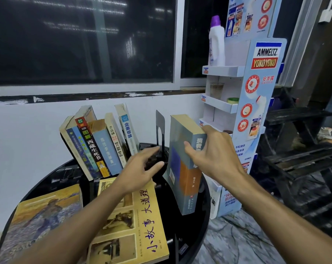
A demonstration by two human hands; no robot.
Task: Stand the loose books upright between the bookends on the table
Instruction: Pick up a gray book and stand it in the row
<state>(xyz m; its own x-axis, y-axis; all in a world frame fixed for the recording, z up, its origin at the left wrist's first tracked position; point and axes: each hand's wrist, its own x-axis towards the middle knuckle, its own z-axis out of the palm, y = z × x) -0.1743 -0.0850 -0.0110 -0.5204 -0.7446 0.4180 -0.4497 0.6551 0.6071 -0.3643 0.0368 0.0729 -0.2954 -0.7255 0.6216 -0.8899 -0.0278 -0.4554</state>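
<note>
A thick grey book (182, 168) with blue and orange cover blocks stands upright on the round black table (199, 210), to the right of a black metal bookend (160, 126). My right hand (211, 151) grips its spine near the top. My left hand (140, 168) reaches toward the foot of the bookend with fingers spread, holding nothing. Several books (98, 143) lean leftward in a row left of the bookend. A yellow book (134, 225) and a painted-cover book (45, 221) lie flat at the front of the table.
A cardboard display stand (256, 103) with shelves stands right of the table, a white bottle with a purple cap (216, 42) on top. A white wall and dark window are behind. Dark wooden steps (302, 153) are at the right.
</note>
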